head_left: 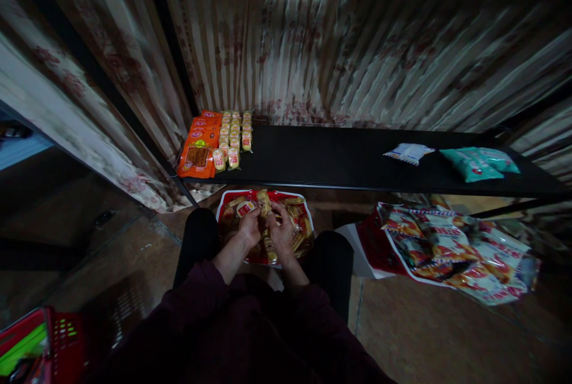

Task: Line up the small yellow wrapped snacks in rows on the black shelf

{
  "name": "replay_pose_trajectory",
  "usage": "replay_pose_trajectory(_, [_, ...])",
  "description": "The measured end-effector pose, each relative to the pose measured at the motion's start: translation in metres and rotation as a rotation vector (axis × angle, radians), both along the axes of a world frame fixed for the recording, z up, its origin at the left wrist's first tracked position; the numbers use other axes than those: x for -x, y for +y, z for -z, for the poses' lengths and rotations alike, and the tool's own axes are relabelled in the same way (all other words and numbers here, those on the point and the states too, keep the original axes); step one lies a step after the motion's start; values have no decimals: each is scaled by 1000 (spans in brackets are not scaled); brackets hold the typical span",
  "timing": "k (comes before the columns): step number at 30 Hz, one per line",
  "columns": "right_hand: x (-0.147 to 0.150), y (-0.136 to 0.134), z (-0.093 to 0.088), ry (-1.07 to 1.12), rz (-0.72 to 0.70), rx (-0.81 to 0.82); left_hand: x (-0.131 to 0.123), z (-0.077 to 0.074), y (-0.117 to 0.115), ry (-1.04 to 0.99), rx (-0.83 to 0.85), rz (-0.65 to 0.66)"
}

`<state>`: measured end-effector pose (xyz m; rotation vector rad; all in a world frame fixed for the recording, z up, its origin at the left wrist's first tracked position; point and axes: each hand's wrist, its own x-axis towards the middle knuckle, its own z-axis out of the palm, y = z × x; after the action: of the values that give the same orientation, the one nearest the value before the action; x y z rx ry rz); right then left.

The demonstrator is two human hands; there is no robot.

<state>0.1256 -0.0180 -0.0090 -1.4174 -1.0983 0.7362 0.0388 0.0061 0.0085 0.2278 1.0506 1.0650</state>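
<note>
Hands over red basket (233, 194), white rim, on floor (402, 324) between the person's knees. Basket full of small yellow wrapped snacks, some under the hands. Left hand (250, 230): thumb and fingers closed on a snack pack with white-and-red label (245, 209), at basket's left half. Right hand (281, 234): fingers curled, just beside an upright yellow pack (263, 200) that sits between the two hands; cannot tell if the fingers are clamped on it, too dim and small. Hands close together, both over the basket.

Black shelf (313, 158) ahead. Left end: overlapping orange packets (196, 158), then rows of small yellow packs (234, 139) right beside them. Right part: white-and-blue packet (409, 153), then two teal packets (473, 164), one partly over the other. Pleated floral curtain (304, 44) behind shelf. On floor to the right, large shiny bags (449, 244) heaped in a white-rimmed red container (375, 247). Lower left corner: another red basket (67, 342), bright green item (22, 351) inside.
</note>
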Motion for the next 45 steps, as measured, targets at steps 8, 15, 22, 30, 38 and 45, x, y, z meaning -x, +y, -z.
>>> replay_pose_trajectory(8, [-2, 1, 3, -247, -20, -130, 0, -4, -3, -102, 53, -71])
replay_pose_trajectory(15, [-1, -1, 3, -337, -7, -90, -5, -1, -5, -52, -69, -109])
replay_pose_trajectory(22, [-4, 0, 6, -321, -43, 35, -9, 2, -8, 15, -123, -141])
replay_pose_trajectory(30, [2, 3, 8, -210, -60, 67, -9, 5, -7, 252, -179, -188])
replay_pose_trajectory(38, [8, 14, 3, -139, -66, 49, -2, 2, -6, 492, -356, -178])
replay_pose_trajectory(45, [12, 23, -2, -39, -101, 92, 1, 11, 3, 695, -477, -175])
